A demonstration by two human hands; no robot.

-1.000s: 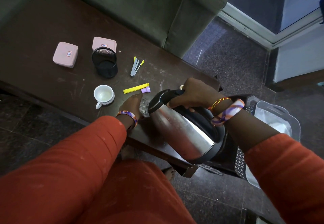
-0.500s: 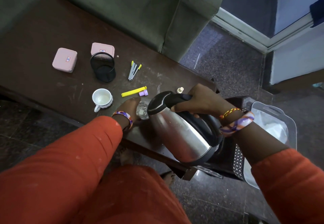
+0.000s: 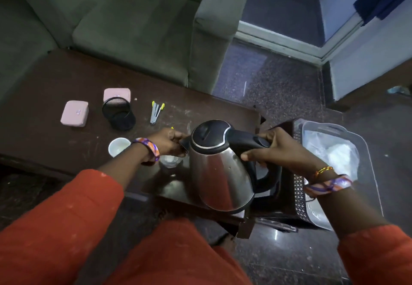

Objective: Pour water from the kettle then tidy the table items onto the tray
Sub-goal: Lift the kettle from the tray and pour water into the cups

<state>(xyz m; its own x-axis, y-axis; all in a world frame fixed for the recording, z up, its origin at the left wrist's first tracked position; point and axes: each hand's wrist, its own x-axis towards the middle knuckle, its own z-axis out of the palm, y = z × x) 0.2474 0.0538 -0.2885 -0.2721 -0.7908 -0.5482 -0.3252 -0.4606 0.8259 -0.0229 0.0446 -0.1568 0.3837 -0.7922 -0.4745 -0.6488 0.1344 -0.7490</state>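
Kettle (image 3: 219, 166) over table's (image 3: 44, 142) near edge, roughly upright, spout toward small glass (image 3: 170, 161). R hand (image 3: 278, 150) wrapped round handle. L hand (image 3: 166, 143) at spout/glass, fingers curled; what they grip, can't tell. Step: pour, prob. ending. Next: park kettle, then move cup (image 3: 118, 146), pink boxes (image 3: 74, 113), mesh holder (image 3: 119, 114) to tray (image 3: 365, 150), well apart at right.

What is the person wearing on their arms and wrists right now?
Both arms are in loose orange-red sleeves pushed up the forearms. The left hand has one wide bracelet patterned in purple, orange and white at its wrist. The right hand has a similar purple, orange and white bracelet, plus a thin braided thread band in yellow, red and black. No gloves or rings show.
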